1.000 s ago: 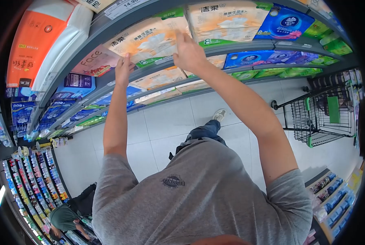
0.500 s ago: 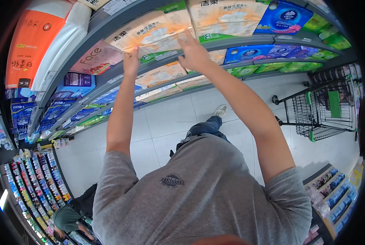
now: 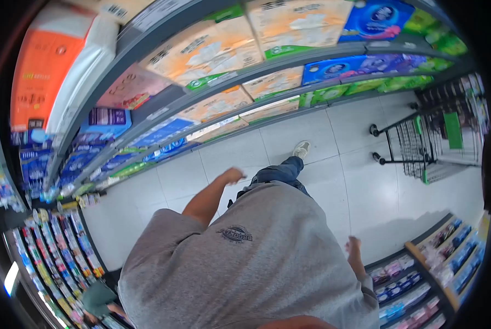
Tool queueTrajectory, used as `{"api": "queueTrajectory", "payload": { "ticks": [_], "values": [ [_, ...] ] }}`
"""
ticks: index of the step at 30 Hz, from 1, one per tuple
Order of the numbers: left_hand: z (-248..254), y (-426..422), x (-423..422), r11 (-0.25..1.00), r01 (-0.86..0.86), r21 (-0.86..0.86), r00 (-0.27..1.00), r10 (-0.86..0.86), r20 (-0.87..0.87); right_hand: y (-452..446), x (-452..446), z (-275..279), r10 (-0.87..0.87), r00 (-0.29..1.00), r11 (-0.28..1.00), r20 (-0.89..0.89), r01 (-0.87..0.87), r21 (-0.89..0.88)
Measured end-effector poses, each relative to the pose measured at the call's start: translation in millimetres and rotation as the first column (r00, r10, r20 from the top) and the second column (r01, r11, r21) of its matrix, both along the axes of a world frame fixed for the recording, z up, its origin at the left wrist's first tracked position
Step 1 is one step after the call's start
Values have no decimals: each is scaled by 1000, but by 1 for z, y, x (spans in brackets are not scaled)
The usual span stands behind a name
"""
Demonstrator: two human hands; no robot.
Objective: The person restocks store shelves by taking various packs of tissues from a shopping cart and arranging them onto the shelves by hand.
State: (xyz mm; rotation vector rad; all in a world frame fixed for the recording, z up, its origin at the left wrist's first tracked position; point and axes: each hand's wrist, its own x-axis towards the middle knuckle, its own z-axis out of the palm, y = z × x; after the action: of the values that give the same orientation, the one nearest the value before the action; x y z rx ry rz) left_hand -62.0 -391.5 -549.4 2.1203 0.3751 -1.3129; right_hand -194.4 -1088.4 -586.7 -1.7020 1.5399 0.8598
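Both of my hands hang low beside my body, away from the shelf. My left hand (image 3: 233,175) is by my left hip, over the floor; its fingers look bent inward but are smeared by motion. Further back on the other side, my right hand (image 3: 354,245) is small and blurred, so its fingers cannot be made out. No package shows in either hand. On the shelf ahead sit a cream-and-orange tissue pack (image 3: 204,50) with a green corner and a similar pack (image 3: 300,26) to its right.
A wire shopping cart (image 3: 421,148) stands at the right on the tiled floor (image 3: 306,197). Stocked shelves (image 3: 59,247) are at the lower left, with a person in green (image 3: 98,299) beside them. Another rack (image 3: 404,290) is at the lower right. A large orange pack (image 3: 45,77) sits upper left.
Both hands have left the cream-and-orange tissue pack and dropped to my sides. The pack remains on the shelf. The view has shifted slightly.
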Motion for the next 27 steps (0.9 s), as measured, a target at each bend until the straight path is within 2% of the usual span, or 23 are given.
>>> {"api": "queueTrajectory", "payload": {
  "ticks": [1, 2, 5, 6, 8, 9, 10, 11, 12, 13, 14, 15, 16, 17, 18, 20, 21, 22, 24, 25, 26, 27],
  "values": [
    [-21, 15, -26, 998, 4, 58, 981, 8, -194, 16, -20, 53, -57, 998, 997, -4, 57, -42],
    [-19, 20, -39, 988, 64, 139, 967, -27, -252, 16, -45, 59, -110, 994, 993, -1, 110, -45],
    [12, 31, -37, 979, -157, 128, 971, 177, -160, 29, -104, 66, -309, 949, 941, 61, 315, -126],
    [13, 30, -18, 985, -116, 125, 979, 135, -154, 45, -108, 57, -350, 934, 931, 67, 355, -85],
    [17, 31, 18, 974, -157, 167, 983, 170, -71, 95, -85, 32, -432, 900, 901, 62, 433, 8],
    [13, 30, 47, 982, 41, 186, 995, -24, -93, 124, -66, 22, -404, 908, 912, 112, 391, 121],
    [15, 25, 78, 979, 61, 193, 995, -44, -91, 146, -52, -13, -202, 958, 966, 205, 160, 204],
    [21, 14, 110, 932, 284, 224, 939, -318, 133, 148, -68, -127, 262, 840, 927, 474, -356, 118],
    [18, 6, 140, 828, 474, 299, 762, -556, 332, 211, 21, -24, -22, 927, 974, 375, -65, 218],
    [14, -6, 168, 858, 399, 325, 681, -514, 521, 236, 66, -11, 325, 835, 907, 444, -408, 104],
    [37, -35, 206, 859, 393, 327, 697, -511, 504, 263, 108, 28, 347, 756, 877, 556, -472, 94],
    [69, -65, 236, 922, 322, 217, 689, -385, 614, 284, 133, 30, 397, 555, 849, 731, -524, -63],
    [102, -94, 269, 908, 347, 233, 689, -416, 594, 296, 162, 63, 427, 481, 792, 765, -608, -60],
    [115, -116, 300, 942, 298, 154, 696, -324, 641, 298, 189, 100, 454, 403, 725, 795, -685, -67],
    [127, -137, 327, 966, 250, 66, 699, -227, 678, 296, 210, 112, 451, 404, 735, 796, -674, -75],
    [185, -183, 367, 977, 213, -32, 675, -123, 727, 283, 237, 127, 384, 412, 740, 826, -673, -9],
    [194, -197, 390, 967, 250, -53, 609, -114, 785, 272, 242, 123, 390, 412, 747, 823, -664, -21],
    [203, -207, 411, 956, 285, -73, 539, -97, 837, 257, 247, 115, 368, 456, 818, 810, -573, -50],
    [255, -232, 435, 979, 165, -116, 694, -32, 719, 220, 245, 84, 302, 578, 912, 758, -407, -54],
    [258, -235, 450, 978, 167, -125, 694, -26, 719, 196, 233, 62, 254, 652, 942, 714, -334, -29],
    [260, -236, 465, 969, 232, 89, 417, -182, 891, 174, 216, 44, 225, 699, 960, 679, -277, -34],
    [261, -237, 476, 926, 219, 309, 94, -335, 937, 154, 194, 27, 184, 735, 978, 653, -200, -51]
  ]
}}
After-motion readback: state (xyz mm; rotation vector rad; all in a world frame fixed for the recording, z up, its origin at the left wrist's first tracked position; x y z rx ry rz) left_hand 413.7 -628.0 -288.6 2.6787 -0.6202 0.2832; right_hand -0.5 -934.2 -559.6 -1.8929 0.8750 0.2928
